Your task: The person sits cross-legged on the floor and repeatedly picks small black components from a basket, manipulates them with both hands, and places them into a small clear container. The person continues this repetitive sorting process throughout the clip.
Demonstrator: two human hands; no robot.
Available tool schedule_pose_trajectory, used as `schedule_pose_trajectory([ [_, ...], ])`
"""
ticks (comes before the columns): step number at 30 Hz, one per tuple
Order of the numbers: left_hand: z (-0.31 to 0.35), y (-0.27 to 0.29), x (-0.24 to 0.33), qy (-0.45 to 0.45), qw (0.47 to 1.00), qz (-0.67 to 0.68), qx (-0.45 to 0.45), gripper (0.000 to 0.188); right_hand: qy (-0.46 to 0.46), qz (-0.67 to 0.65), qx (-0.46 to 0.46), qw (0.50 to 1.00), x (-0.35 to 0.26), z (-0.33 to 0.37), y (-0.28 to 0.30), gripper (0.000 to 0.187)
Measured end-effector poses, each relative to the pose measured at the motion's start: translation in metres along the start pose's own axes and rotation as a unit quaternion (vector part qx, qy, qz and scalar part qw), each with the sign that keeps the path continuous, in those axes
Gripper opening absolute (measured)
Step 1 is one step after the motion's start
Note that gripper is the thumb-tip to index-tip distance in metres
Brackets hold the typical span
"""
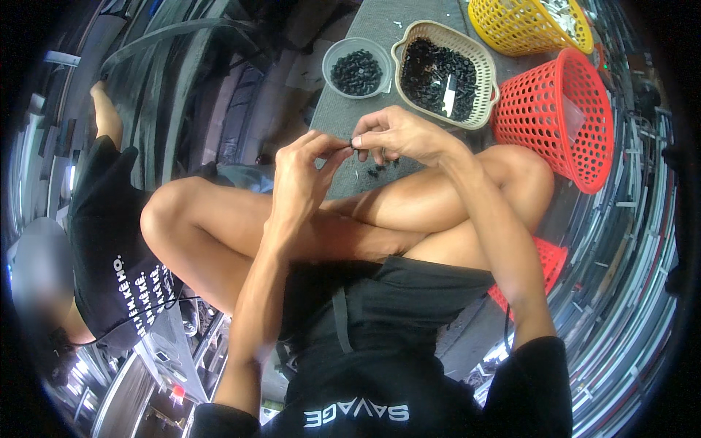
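Observation:
Fingertip to fingertip, my two hands meet above my crossed legs around a small black part (351,145). My left hand (301,166) pinches it between thumb and forefinger. My right hand (400,136) is closed at the part's other side, with thumb and forefinger on it. The part's exact kind is too small to tell. Beyond my hands stands a clear round tub (327,76) of small black pieces. Right of it, a cream plastic basket (491,67) holds more small black pieces and a white strip (449,95). Several loose black pieces (376,171) lie beneath my right hand.
A red perforated basket (533,109) lies tilted at the right, beside my knee. Behind it is a yellow basket (504,29) with white pieces. Long metal bars (628,292) fill the right side. Another person in a black shirt (102,219) is at the left.

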State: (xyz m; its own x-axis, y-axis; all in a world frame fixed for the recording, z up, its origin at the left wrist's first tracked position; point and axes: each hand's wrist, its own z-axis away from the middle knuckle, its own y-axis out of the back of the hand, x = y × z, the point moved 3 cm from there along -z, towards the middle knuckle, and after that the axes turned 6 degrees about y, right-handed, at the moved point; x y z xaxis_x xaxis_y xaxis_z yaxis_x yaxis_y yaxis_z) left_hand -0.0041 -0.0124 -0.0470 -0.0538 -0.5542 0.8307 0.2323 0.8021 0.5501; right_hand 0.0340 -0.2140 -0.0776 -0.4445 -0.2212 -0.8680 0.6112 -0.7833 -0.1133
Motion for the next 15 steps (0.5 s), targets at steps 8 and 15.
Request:
schedule_pose_trajectory([
  [8, 0.0, -0.002, 0.008, -0.008, 0.998, 0.03, 0.061, 0.013, 0.071, -0.001, 0.021, 0.997, -0.012, 0.0, -0.005, 0.029],
  [15, -0.004, 0.001, 0.001, 0.048, 0.995, 0.066, 0.053, 0.012, 0.01, 0.202, 0.037, 0.979, 0.002, -0.014, 0.006, 0.028],
])
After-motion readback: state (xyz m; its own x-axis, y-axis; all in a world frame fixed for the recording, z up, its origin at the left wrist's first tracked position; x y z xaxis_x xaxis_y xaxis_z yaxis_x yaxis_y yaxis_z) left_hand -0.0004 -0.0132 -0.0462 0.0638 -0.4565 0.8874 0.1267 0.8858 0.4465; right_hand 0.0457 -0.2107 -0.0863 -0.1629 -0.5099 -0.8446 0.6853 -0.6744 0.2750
